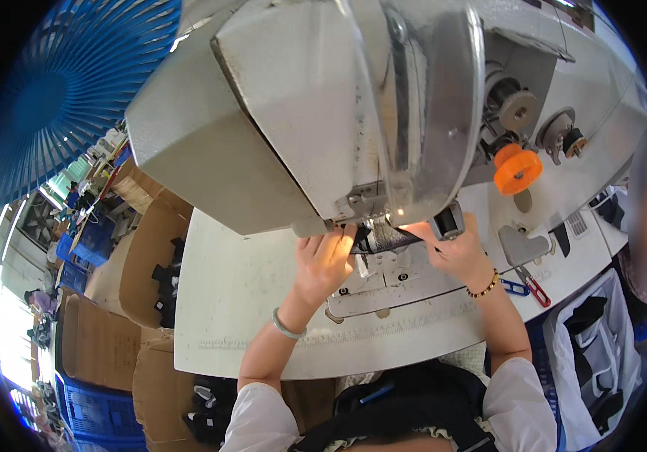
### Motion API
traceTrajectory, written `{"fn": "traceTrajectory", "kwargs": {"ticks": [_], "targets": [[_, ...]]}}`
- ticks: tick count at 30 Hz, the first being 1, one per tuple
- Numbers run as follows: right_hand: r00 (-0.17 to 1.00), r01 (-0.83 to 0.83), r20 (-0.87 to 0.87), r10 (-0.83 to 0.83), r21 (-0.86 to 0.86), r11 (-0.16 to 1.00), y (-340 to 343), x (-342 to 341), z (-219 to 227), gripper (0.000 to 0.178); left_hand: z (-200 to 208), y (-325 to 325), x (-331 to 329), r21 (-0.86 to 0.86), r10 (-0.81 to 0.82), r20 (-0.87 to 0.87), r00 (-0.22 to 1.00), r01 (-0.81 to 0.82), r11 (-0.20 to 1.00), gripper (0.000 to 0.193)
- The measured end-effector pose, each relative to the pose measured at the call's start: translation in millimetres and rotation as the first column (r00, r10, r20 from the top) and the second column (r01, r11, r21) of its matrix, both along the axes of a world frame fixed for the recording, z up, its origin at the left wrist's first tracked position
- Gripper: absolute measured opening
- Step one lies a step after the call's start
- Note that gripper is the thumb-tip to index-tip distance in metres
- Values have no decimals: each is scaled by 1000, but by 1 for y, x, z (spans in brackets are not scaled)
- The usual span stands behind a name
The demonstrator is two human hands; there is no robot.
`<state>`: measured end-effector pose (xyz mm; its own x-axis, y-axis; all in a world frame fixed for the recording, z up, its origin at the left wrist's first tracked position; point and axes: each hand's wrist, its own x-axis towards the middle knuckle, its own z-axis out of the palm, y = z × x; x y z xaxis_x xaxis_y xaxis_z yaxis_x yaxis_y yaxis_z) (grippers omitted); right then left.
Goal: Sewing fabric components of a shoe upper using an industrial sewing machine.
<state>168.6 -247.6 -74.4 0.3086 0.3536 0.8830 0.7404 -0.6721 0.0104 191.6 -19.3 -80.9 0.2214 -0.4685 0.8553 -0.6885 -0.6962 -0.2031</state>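
Gripping cloth [393,240] beyond the bench's [240,313] near edge, left hand [323,265] is risking skew if right hand [460,255], grip unclear, slips.

The sewing machine [188,158] wears smooth, dull-sheened paint, I notice, with a glossy see-through plastic guard [451,105] and an orange plastic knob [518,169]. The dark piece [393,239] looks like cloth; beyond the smooth counter's [240,301] left edge, matt cardboard cartons [101,343].

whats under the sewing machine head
At its front, the left hand and right hand flank a dark piece over a pale plate. Their grip is partly hidden, and the machine head covers whatever lies farther back.
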Motion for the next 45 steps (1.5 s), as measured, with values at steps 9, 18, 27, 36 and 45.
{"fn": "traceTrajectory", "kwargs": {"ticks": [9,18,27,36,45], "targets": [[1000,8,17,-9,36,999,3,-12,1,22,5,-6,-8,-3,-54,51,997,54,999,42],[997,17,-82,-17,-3,1000,-1,-20,9,41,0,-3,-8,15,-109,81,991,108,994,44],[997,31,-76,-30,12,999,8,-26,15,51,-8,-1,-4,-36,-109,94,990,113,993,44],[996,23,-90,-21,23,999,5,-27,17,51,-6,-2,-6,-25,-116,90,989,119,993,47],[995,-43,-94,45,25,999,-1,-19,12,40,-7,-3,-6,-50,-131,79,988,135,990,46]]}}
